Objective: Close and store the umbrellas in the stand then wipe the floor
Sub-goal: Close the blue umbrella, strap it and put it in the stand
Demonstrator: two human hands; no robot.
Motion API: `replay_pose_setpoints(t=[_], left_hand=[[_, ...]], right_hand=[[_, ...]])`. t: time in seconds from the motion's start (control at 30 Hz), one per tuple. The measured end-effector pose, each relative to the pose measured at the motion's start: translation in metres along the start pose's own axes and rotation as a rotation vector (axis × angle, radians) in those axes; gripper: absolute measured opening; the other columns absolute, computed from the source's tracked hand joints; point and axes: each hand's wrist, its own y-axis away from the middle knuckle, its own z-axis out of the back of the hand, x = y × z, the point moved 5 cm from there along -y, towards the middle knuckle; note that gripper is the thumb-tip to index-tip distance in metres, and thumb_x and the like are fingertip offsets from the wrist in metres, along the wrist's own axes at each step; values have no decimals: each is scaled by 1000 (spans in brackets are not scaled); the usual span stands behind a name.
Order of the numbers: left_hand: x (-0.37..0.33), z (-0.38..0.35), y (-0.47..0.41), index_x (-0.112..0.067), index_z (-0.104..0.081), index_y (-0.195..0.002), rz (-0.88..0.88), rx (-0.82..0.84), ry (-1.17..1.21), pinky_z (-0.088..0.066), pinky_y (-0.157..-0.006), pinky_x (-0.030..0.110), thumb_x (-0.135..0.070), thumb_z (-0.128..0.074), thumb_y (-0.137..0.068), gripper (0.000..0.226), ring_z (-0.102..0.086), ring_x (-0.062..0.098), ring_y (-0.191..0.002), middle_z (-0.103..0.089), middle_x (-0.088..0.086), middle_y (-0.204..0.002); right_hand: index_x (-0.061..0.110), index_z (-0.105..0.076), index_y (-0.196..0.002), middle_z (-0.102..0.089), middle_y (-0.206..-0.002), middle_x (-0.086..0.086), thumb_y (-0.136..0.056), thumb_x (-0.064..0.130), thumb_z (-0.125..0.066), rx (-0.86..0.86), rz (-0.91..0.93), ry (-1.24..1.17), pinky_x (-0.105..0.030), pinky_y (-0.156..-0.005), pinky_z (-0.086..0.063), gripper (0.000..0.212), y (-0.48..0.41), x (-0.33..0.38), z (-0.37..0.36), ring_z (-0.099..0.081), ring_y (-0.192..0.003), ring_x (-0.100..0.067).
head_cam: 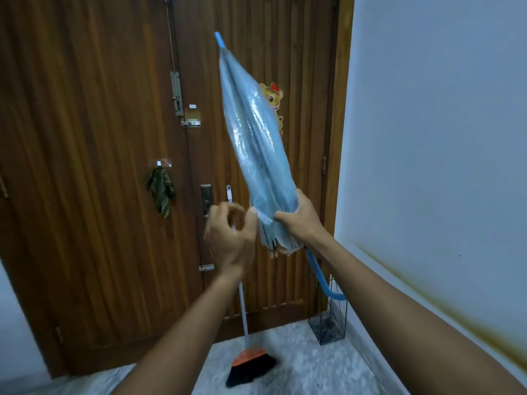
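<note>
Umbrella (258, 155) first: its pale blue canopy is folded down and gathered, and the right hand (299, 220) has its fingers clamped around the lower bunch of fabric, just above the rib tips. The left hand (228, 235) sits just beside that bunch, fingers curled loosely with the thumb and fingertips touching the edge of the cloth (it is motion-blurred, so whether it pinches a strap or only the fabric I cannot tell). From the right fingers the canopy runs up and slightly left to its blue tip, and the curved blue handle (325, 280) hangs down below the wrist. So the closing looks nearly done, though the folds appear still loose and unwrapped; storing is not yet done, and wiping has not begun. Below and to the right of the hands the wire stand (328, 323) waits in the corner, with no umbrella standing in it as far as I can see. Below the left hand a broom (248, 357) leans on the wooden door (85, 138), where a green cloth (162, 192) hangs from a hook. Underneath lies a pale speckled floor (299, 366), and a white wall (427, 138) closes the right side.
</note>
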Motion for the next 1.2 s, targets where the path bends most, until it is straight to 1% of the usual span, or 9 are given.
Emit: replay_pose_setpoints(t=[0.13, 0.3, 0.43, 0.67, 0.77, 0.87, 0.97, 1.1, 1.2], left_hand=[[10, -34, -29, -16, -53, -137, 616, 431, 664, -47, -104, 51, -64, -75, -73, 83, -60, 30, -122, -59, 13, -136], [22, -33, -15, -5, -63, -119, 849, 242, 695, -61, -84, 45, -21, -82, -78, 48, -74, 28, -93, -74, 13, -108], [32, -41, -3, -5, -66, -114, 911, 256, 811, -62, -77, 44, -17, -74, -86, 32, -75, 29, -87, -76, 15, -101], [39, -34, -2, -24, -70, -110, 646, 549, 312, -57, -73, 30, -68, -55, -86, 52, -73, 15, -86, -76, -2, -102], [43, -4, -1, -21, -67, -75, 83, 299, -418, -44, -71, 31, -80, -46, -75, 62, -61, 13, -69, -66, -7, -72], [36, 1, 11, -24, -53, -121, -386, 316, -671, -36, -93, 41, -72, -67, -59, 79, -46, 21, -114, -50, 2, -119], [60, -17, 17, -30, -28, -146, -372, 589, -737, -31, -111, 50, -74, -75, -48, 118, -35, 27, -138, -41, 2, -144], [65, -18, 10, -28, -52, -112, -267, 554, -630, -54, -66, 36, -46, -74, -67, 53, -68, 22, -80, -68, -5, -89], [71, -13, 0, -28, -61, -88, 21, 583, -534, -53, -60, 31, -35, -73, -62, 30, -66, 18, -70, -65, -8, -73]], right_hand=[[24, -55, -119, -67, -111, 2, -80, 5, -76, 210, 22, -17, -19, -73, -57, 48, 14, -2, -11, -70, -94, -7], [39, -27, -151, -25, -144, 2, -65, 54, -74, 284, 5, 538, -42, -108, -39, 98, 14, -8, -19, -32, -131, -22], [57, 2, -150, -13, -162, 2, -53, 63, -87, 400, 40, 430, -56, -115, -32, 132, 8, 0, -25, -27, -144, -28], [53, -20, -145, -60, -119, -1, -70, 24, -76, 374, 25, 844, -39, -76, -61, 97, -10, -5, -5, -65, -90, -17], [50, -41, -138, -64, -110, 6, -75, 22, -70, 483, -23, 937, -38, -79, -60, 75, -21, 1, 11, -65, -92, -13], [40, -58, -114, -65, -107, 4, -79, 12, -68, 725, -107, 977, -34, -80, -58, 46, -21, 14, 10, -65, -98, -17], [30, -64, -116, -65, -110, 2, -80, 5, -69, 883, -142, 1041, -30, -76, -54, 44, -16, 31, -7, -63, -102, -18], [32, -57, -134, -64, -114, 5, -74, 25, -79, 732, 32, 1432, -47, -96, -47, 65, -20, 49, -26, -59, -110, -21], [36, -50, -140, -55, -133, -2, -75, 39, -76, 224, 414, 1662, -71, -110, -20, 70, -22, 70, -27, -40, -133, -30]])
